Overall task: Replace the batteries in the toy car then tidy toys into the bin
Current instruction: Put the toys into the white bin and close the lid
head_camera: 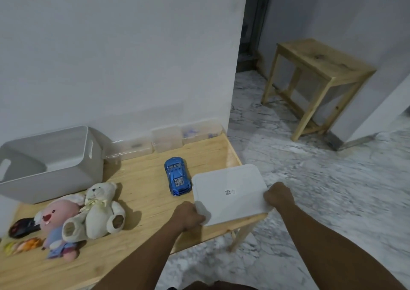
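A white flat bin lid (228, 192) lies over the right end of the wooden table (144, 192), with a small label on top. My left hand (188, 215) grips its near left corner and my right hand (278, 195) grips its right edge. A blue toy car (177, 176) stands just left of the lid, wheels down. The open grey bin (51, 163) sits at the back left. In front of it lie a cream teddy bear (99, 210), a pink plush doll (58, 225), a black toy (22, 226) and a small orange and yellow toy (22, 245).
Three clear plastic boxes (165, 141) line the wall at the table's back edge. A wooden side table (317, 81) stands on the marble floor (310, 190) at the right. The white wall rises behind the table.
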A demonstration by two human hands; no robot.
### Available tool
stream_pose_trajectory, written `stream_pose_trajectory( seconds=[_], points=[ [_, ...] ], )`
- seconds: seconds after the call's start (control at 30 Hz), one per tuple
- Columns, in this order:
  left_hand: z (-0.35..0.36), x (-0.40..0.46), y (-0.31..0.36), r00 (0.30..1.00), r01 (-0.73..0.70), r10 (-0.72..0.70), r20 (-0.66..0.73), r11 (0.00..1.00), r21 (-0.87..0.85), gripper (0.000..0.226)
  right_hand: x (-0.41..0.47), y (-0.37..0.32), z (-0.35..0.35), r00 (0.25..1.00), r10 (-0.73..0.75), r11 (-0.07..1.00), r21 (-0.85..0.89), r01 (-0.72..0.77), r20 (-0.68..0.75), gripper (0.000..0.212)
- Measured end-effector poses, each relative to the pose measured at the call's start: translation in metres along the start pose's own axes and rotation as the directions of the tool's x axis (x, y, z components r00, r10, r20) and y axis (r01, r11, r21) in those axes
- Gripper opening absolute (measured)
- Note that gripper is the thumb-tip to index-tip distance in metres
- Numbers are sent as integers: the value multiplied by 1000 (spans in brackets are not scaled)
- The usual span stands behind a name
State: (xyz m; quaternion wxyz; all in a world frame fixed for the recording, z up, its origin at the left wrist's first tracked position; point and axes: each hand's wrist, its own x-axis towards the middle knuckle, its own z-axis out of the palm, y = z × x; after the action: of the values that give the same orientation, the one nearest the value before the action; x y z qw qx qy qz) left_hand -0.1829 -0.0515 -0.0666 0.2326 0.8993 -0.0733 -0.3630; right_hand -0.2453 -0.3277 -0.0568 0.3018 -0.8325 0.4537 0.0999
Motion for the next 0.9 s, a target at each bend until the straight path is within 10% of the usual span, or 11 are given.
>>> stream_pose_trajectory(
  seconds=[0.27,0.47,0.9],
  points=[
    [-69,-8,-25,994,108,-108,-1,993,-39,29,-10,-81,11,970,-242,967,-67,244,39,8],
    [-140,-18,-65,977,120,-120,-177,993,-8,34,-42,-163,34,871,-290,942,-41,333,397,18],
    [-209,-46,-172,837,217,-227,-499,973,-78,27,-132,-272,131,691,-409,867,18,498,596,30]
  ],
)
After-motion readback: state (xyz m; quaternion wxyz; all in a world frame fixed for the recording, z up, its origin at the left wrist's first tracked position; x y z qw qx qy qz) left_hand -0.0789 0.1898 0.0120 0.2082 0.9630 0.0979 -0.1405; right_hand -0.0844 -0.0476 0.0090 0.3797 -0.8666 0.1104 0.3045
